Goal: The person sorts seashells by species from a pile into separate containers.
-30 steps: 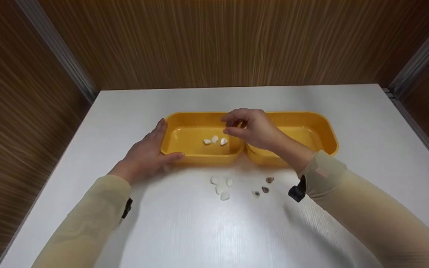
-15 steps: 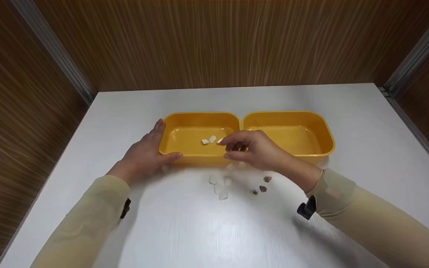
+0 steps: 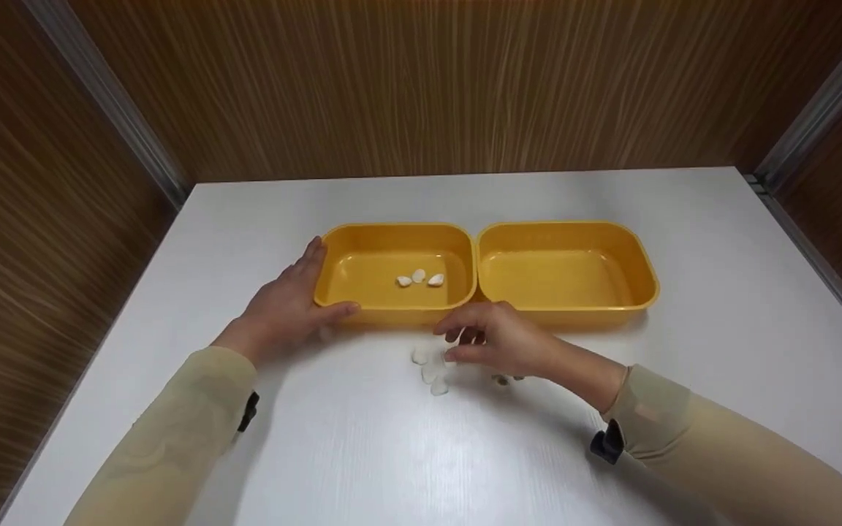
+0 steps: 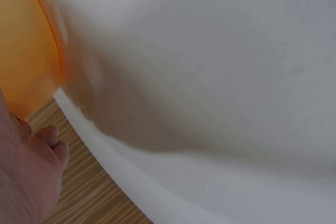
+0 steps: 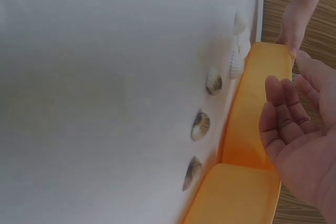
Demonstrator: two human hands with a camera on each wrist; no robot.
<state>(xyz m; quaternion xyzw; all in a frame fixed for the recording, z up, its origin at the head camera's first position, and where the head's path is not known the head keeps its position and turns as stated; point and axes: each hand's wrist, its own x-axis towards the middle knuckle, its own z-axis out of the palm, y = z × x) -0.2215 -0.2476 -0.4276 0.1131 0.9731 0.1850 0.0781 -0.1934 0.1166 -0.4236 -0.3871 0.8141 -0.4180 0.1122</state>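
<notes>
In the head view my left hand rests with straight fingers along the left end of the left yellow tray, thumb on its front rim. Inside that tray lie three white shells. My right hand hovers in front of the trays, beside several white shells on the table; its fingers are loosely bent and hold nothing visible. It partly hides the brown-marked shells. The right wrist view shows three brown-marked shells in a row, the palm facing the trays.
A second yellow tray stands against the right end of the first, with nothing seen in it. The white table is bounded by a wood-grain panel behind and others at the sides.
My right hand has moved from over the left tray toward me, to beside the table's white shells. My left hand keeps its place. The three shells in the tray remain.
</notes>
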